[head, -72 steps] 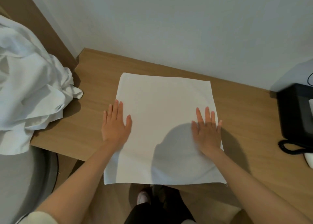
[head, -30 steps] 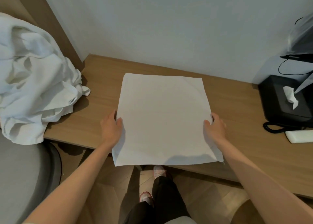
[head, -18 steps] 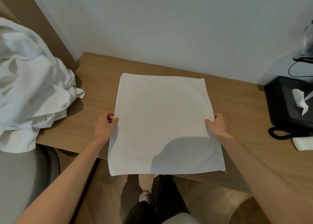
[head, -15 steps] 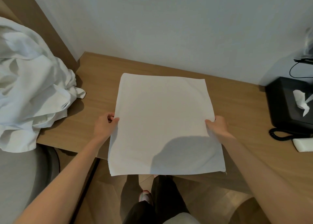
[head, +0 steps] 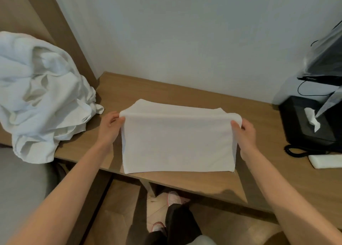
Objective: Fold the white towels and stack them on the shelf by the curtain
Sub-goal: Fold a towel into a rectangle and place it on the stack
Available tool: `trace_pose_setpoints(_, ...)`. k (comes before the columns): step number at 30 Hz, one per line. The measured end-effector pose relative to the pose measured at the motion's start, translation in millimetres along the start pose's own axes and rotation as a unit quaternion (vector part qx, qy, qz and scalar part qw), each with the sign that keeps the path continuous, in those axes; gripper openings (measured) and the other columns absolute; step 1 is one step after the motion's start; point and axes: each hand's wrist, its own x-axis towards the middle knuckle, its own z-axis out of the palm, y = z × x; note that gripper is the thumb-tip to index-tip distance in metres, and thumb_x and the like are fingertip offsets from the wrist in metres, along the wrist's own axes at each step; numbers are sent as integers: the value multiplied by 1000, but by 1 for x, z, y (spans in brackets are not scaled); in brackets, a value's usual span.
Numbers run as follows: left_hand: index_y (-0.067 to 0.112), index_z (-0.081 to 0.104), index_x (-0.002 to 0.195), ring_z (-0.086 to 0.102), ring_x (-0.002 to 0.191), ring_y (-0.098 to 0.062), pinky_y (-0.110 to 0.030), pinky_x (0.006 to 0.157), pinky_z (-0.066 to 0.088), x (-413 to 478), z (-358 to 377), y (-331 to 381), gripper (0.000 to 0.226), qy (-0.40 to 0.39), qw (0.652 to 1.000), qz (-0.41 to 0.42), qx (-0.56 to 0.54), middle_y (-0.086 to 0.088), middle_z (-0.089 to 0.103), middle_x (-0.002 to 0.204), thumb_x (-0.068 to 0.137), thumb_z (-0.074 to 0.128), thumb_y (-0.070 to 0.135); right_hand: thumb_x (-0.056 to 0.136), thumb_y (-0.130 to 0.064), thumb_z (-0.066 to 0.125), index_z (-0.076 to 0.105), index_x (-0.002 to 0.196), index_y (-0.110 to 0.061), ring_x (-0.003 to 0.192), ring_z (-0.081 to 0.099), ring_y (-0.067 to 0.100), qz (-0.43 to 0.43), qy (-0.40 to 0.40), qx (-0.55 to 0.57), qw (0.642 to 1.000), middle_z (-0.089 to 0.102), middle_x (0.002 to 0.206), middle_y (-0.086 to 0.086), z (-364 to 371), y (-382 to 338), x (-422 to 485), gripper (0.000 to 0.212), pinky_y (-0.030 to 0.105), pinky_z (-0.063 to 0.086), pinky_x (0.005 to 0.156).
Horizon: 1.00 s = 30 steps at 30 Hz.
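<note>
A white towel (head: 177,142) is raised above the wooden desk (head: 203,181), bent over along a fold line at its top; the near half hangs toward me and the far half drops behind. My left hand (head: 110,127) pinches the fold's left end. My right hand (head: 244,133) pinches the right end, thumb on the front face. The towel's lower edge reaches the desk's front edge.
A heap of unfolded white towels (head: 40,100) lies at the left, partly on the desk. A black tissue box (head: 311,122) with a black cord and a small white folded cloth (head: 327,160) sit at the right. A plastic-covered screen (head: 325,59) stands behind the box. My legs and shoes show below.
Both hands went from flat on the spread towel to gripping its side edges, then lifted them, so the flat square is now doubled over along a raised fold.
</note>
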Motion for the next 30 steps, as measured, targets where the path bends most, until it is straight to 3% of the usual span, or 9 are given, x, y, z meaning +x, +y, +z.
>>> trace_pose_setpoints(2,27,54,108,35,119,-3,-23,94,31,-8,-10,14,14,-8,998,53,-21,15,38,143,95,53,31,94,-19,58,57,127,-16,116,53,14,-12,12,63,998,50,140,2,-5,-17,-8,34,27,46,91)
trace_pose_setpoints(4,26,55,112,38,123,-4,-18,95,33,-16,-20,30,18,-12,994,91,-61,16,42,142,95,52,33,94,-21,58,45,140,-19,112,53,0,-30,14,124,992,50,137,-10,-10,-32,-17,48,15,46,88)
trace_pose_setpoints(8,18,56,117,51,114,-42,-42,93,47,-28,-36,55,27,14,986,110,-122,-4,59,113,95,54,34,95,-21,56,61,121,-17,78,58,-17,-106,24,162,981,63,101,-18,-23,-59,-41,27,3,45,63)
trace_pose_setpoints(11,19,54,121,51,99,-28,-51,97,44,-34,-43,64,36,19,982,122,-142,-5,56,119,93,53,42,94,-19,57,62,100,-22,75,59,-9,-154,40,187,969,63,92,-11,-29,-72,-57,8,9,46,67)
trace_pose_setpoints(15,22,55,122,53,109,-22,-38,86,44,-40,-41,64,39,33,981,116,-150,0,57,123,93,50,48,94,-24,58,60,91,-28,80,57,3,-165,81,186,965,61,87,-12,-30,-70,-70,5,23,47,74)
trace_pose_setpoints(19,16,61,111,54,94,-12,-13,73,41,-47,-28,44,32,84,982,133,-101,1,62,104,94,51,42,92,-33,58,65,104,-20,89,61,10,-114,87,108,984,67,99,-4,-27,-44,-74,19,26,48,75)
trace_pose_setpoints(21,13,62,108,56,94,-13,-6,69,38,-48,-21,26,29,81,983,154,-58,4,61,97,96,51,37,92,-30,59,64,101,-27,86,61,9,-69,50,82,993,67,100,-5,-26,-24,-73,10,26,47,69)
trace_pose_setpoints(26,16,57,128,56,93,-6,-20,77,42,-36,0,-24,36,-64,994,89,26,6,60,109,94,57,28,93,-18,59,55,106,-29,82,62,13,110,-125,-2,986,64,95,-7,-21,22,-62,17,27,45,56)
trace_pose_setpoints(30,12,62,123,56,95,-12,-25,81,42,-15,21,-40,33,-14,999,12,43,-5,65,118,91,60,19,95,-6,51,57,94,-25,77,62,15,154,-126,-33,979,64,95,0,-10,39,-43,20,30,48,57)
